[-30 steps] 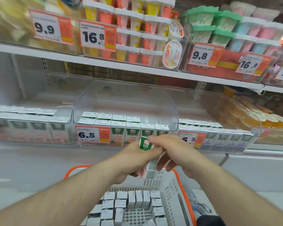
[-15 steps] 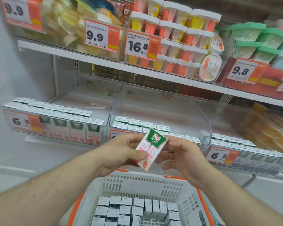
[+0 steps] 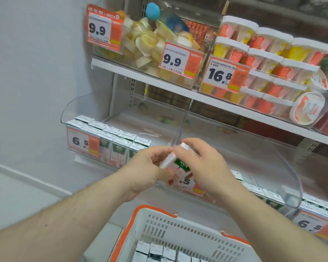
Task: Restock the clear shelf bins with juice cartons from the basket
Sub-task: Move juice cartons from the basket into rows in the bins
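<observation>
Your left hand [image 3: 146, 167] and right hand [image 3: 201, 163] both grip one juice carton [image 3: 175, 163], tilted, at the middle clear bin's [image 3: 273, 167] near edge; the bin's far floor lies open above the basket [image 3: 178, 227].

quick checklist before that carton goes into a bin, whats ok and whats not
1. Carton gripped: ok, left hand and right hand both hold it.
2. Carton upright: not ok, tilted.
3. Room in left bin: ok, bare floor behind its front rows.
4. Room in middle bin: ok, mostly bare behind.
5. Price tag matches carton: cannot tell, hands cover part.
6. Basket stock left: ok, cartons visible inside.
</observation>
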Available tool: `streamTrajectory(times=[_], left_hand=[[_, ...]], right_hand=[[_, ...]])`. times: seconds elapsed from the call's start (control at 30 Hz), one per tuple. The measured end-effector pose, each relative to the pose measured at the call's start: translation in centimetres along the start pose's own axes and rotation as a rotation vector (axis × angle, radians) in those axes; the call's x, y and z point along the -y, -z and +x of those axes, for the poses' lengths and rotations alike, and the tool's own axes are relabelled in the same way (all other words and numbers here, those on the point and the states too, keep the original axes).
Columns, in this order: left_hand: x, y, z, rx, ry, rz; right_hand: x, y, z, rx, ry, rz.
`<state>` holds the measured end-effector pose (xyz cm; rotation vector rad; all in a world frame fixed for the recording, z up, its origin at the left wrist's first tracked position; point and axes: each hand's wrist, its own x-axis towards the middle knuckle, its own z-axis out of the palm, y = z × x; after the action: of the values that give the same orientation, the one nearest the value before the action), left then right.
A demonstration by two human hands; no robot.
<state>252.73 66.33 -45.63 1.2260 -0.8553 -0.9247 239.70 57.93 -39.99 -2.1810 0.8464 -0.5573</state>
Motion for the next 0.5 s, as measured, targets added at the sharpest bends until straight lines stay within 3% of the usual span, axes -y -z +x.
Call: streamTrajectory(times=[0.07,0.13,0.23,0.37,0.5], left_hand=[[-0.5,0.7,0.0,-0.085,-0.024,0.02],[-0.7,1.3,0.3,-0.28,0.005,0.018],[-0.7,2.2,0.9,-0.54,0.183,-0.222],[-0.3,2.4,1.0,-0.572,0.427,-0.567],[0.0,2.2,1.7,-0.571,0.486,-0.746]], right_hand=[[1.8,-0.8,0.6,-0.043,0.033,-0.151],[3.5,-0.9,1.8,-0.121,0.074,-0.212],[6.1,-0.7,5.0,-0.191,0.13,-0.254],[7.0,-2.9,10.7,-0.046,0.02,-0.539],[6.4,-5.7,13.4,0.081,-0.142,-0.669]])
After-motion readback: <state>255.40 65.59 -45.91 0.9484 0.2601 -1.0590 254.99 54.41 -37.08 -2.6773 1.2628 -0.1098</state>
